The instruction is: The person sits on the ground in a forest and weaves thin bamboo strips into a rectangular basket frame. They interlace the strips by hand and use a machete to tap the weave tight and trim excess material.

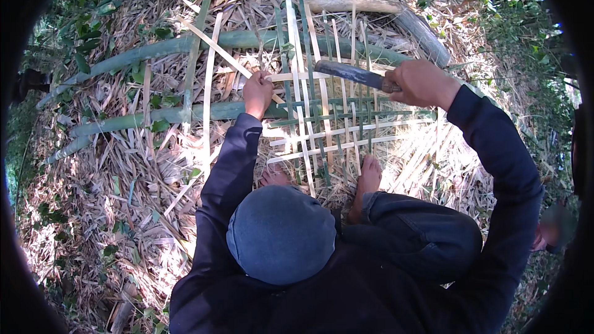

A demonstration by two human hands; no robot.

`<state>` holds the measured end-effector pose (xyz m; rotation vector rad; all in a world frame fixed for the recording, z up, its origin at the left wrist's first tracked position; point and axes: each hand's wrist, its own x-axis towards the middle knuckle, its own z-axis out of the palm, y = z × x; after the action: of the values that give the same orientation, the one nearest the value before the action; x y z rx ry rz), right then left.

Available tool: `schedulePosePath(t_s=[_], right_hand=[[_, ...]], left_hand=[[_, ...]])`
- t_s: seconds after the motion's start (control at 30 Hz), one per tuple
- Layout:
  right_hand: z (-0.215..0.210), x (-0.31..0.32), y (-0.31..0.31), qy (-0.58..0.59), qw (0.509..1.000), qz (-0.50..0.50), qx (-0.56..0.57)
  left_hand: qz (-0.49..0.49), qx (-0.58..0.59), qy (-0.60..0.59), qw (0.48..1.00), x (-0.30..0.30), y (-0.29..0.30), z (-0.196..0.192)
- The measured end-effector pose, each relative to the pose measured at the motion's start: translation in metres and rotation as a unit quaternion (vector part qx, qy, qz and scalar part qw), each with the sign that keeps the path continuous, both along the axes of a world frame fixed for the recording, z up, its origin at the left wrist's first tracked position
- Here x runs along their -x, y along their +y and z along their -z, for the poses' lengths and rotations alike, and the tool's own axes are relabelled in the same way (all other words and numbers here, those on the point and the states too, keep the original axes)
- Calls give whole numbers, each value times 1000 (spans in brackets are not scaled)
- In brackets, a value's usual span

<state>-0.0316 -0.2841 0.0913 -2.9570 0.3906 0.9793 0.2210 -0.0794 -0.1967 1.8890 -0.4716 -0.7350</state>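
Note:
A lattice of woven bamboo strips [316,136], some pale and some green, lies on the ground before me. My left hand [258,94] is closed at its left edge, fingers pinched at the end of a pale crosswise bamboo strip [291,77]. A long pale strip [216,47] slants past that same hand from the upper left. In my right hand [421,82] is a machete [351,74], gripped by its handle. Its dark blade points left, over the upper part of the lattice, close to the crosswise strip; whether they touch I cannot tell.
Two green bamboo poles [142,51] [124,125] run across the ground, partly under the lattice. Loose strips [211,86] lie across them at left. Thick dry logs [414,25] rest at the back. Dry leaves cover the ground, and my bare right foot [369,175] is by the lattice's near edge.

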Motion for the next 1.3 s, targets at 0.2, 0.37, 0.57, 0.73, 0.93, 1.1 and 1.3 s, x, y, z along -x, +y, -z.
schedulePosePath(t_s=[0.2, 0.37, 0.57, 0.73, 0.93, 1.1, 1.3], right_hand=[[-22, -23, 9, -26, 993, 55, 97], [-19, -14, 0, 28, 999, 40, 17], [-22, -19, 15, -28, 991, 97, 82], [-31, -3, 11, 15, 997, 72, 22], [-45, 27, 6, -88, 983, 122, 106], [-46, 43, 3, 10, 986, 122, 112], [-14, 50, 5, -69, 982, 128, 123]], left_hand=[[-10, 3, -9, 1000, -6, 8, 3], [-7, -11, 30, 999, 4, 3, -4], [1, 5, 13, 1000, -4, 9, 2], [1, 15, 42, 999, 0, 9, 6], [0, 18, 52, 998, -3, 12, 0], [-3, 24, 85, 996, 8, 9, -11], [4, 38, 84, 996, 1, 12, -8]])
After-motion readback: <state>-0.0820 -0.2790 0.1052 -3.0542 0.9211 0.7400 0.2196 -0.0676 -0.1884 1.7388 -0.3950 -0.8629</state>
